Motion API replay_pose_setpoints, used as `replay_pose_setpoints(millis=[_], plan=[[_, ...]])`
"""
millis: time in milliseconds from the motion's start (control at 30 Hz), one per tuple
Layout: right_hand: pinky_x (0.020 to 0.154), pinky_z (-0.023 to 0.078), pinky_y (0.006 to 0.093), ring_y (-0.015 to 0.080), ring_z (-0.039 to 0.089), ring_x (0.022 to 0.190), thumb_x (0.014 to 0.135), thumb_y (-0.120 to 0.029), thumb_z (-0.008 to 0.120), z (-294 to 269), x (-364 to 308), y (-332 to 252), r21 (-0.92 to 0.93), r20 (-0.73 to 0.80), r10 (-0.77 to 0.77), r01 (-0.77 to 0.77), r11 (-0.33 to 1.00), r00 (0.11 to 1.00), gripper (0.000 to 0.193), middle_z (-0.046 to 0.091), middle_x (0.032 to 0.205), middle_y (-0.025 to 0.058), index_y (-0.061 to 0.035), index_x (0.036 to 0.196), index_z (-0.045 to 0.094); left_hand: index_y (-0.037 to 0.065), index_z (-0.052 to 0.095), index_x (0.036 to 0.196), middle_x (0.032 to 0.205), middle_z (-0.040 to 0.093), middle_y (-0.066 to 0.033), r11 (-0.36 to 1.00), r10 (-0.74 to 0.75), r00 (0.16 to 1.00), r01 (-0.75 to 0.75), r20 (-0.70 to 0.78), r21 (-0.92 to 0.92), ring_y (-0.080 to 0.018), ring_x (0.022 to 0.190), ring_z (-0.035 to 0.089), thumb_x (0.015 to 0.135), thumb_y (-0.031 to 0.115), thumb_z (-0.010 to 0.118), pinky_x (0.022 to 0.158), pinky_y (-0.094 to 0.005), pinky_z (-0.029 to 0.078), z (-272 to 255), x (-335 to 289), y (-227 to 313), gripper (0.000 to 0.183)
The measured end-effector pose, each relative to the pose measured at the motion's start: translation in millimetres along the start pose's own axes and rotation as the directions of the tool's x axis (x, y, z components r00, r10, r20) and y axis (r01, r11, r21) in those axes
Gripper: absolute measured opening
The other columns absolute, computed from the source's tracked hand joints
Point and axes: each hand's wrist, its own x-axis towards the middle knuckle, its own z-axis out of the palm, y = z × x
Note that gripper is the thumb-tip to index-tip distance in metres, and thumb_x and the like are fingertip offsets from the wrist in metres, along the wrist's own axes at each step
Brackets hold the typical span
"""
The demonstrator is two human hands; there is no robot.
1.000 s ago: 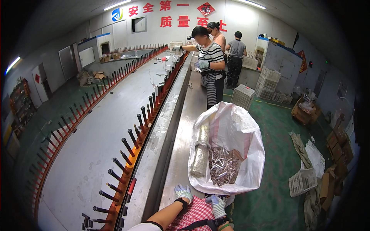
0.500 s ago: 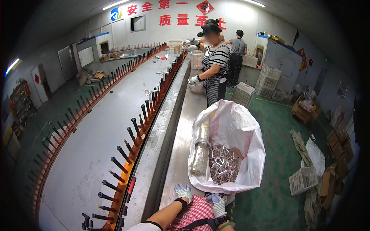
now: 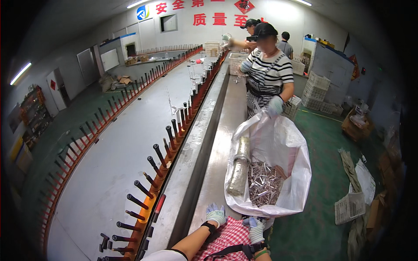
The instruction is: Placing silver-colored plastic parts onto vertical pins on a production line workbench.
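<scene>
My left hand [image 3: 216, 214], in a striped pale glove, rests on the metal bench [image 3: 214, 167] with its fingers stretched out. My right hand [image 3: 256, 231], gloved alike, is near the bench's front edge, just below the bag, and its fingers look loosely extended with nothing visible in them. Between my hands is a red-and-white checked apron [image 3: 230, 232]. Ahead stands a large open white woven bag [image 3: 300, 169]. Inside it lie many small shiny metallic pieces [image 3: 264, 185] and a long wrapped roll [image 3: 238, 176]. A co-worker's gloved hand [image 3: 275, 105] is at its far rim.
On the left runs a long grey table [image 3: 104, 182] edged by a rail of upright dark-tipped rods [image 3: 143, 189]. A red-handled bar [image 3: 160, 204] lies beside the rail. White crates [image 3: 314, 89] are stacked at the back right, and another crate [image 3: 349, 209] is on the green floor.
The co-worker has turned from the bench toward the bag and brought a hand to its far rim. My view has shifted left; my hands stay in nearly the same places.
</scene>
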Motion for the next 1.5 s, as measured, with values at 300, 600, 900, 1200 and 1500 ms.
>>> replay_pose_setpoints(millis=[300, 600, 900, 1200, 1500], plan=[[0.063, 0.048, 0.0294, 0.0163, 0.058, 0.061, 0.089, -0.027, 0.047, -4, 6, 17, -0.053, -0.055, -0.017, 0.014, 0.998, 0.998, 0.035, 0.063, 0.069, 0.0095, 0.0014, 0.076, 0.063, -0.002, 0.039, 0.125, 0.114, 0.054, -0.0188, 0.511, -0.056, 0.939, -0.264, -0.338, -0.818, -0.0254, 0.106, 0.053, 0.085, 0.018, 0.053, 0.090, -0.0308, 0.041, -51, 3, -17, 0.047], [0.064, 0.047, 0.0281, 0.0154, 0.058, 0.063, 0.088, -0.028, 0.048, 0, -6, -4, -0.043, -0.041, 0.003, -0.005, 0.999, 0.999, 0.035, 0.063, 0.069, 0.0083, 0.0007, 0.076, 0.062, -0.003, 0.037, 0.125, 0.109, 0.055, -0.0144, -0.120, -0.167, 0.844, -0.531, -0.510, -0.839, -0.0182, 0.100, 0.053, 0.090, 0.011, 0.046, 0.089, -0.0262, 0.041, -188, -21, -13, 0.038], [0.065, 0.048, 0.0296, 0.0162, 0.058, 0.063, 0.089, -0.029, 0.048, -1, -2, -1, 0.002, -0.034, 0.011, -0.011, 1.000, 0.999, 0.036, 0.063, 0.070, 0.0095, 0.0013, 0.076, 0.061, 0.004, 0.021, 0.136, 0.134, 0.034, -0.0156, 0.306, -0.449, 0.438, -0.744, -0.779, -0.594, -0.0252, 0.123, 0.035, 0.084, -0.002, 0.044, 0.103, -0.0325, 0.026, -216, -14, -43, 0.057], [0.063, 0.049, 0.0296, 0.0165, 0.058, 0.061, 0.088, -0.028, 0.050, 2, -8, -14, -0.013, -0.033, 0.003, -0.004, 1.000, 0.999, 0.034, 0.063, 0.069, 0.0094, 0.0014, 0.076, 0.062, 0.001, 0.018, 0.137, 0.140, 0.026, -0.0171, 0.572, -0.670, 0.142, -0.527, -0.729, -0.628, -0.0242, 0.130, 0.025, 0.085, 0.012, 0.053, 0.105, -0.0284, 0.018, -249, -4, -90, 0.063], [0.064, 0.048, 0.0289, 0.0159, 0.058, 0.061, 0.088, -0.028, 0.051, 2, -11, -22, 0.026, 0.001, 0.012, -0.012, 1.000, 1.000, 0.033, 0.063, 0.069, 0.0088, 0.0006, 0.075, 0.063, -0.003, 0.036, 0.126, 0.111, 0.054, -0.0205, 0.375, -0.840, 0.204, -0.451, -0.503, -0.810, -0.0289, 0.092, 0.054, 0.084, 0.022, 0.058, 0.080, -0.0313, 0.042, -246, -20, -127, 0.054]])
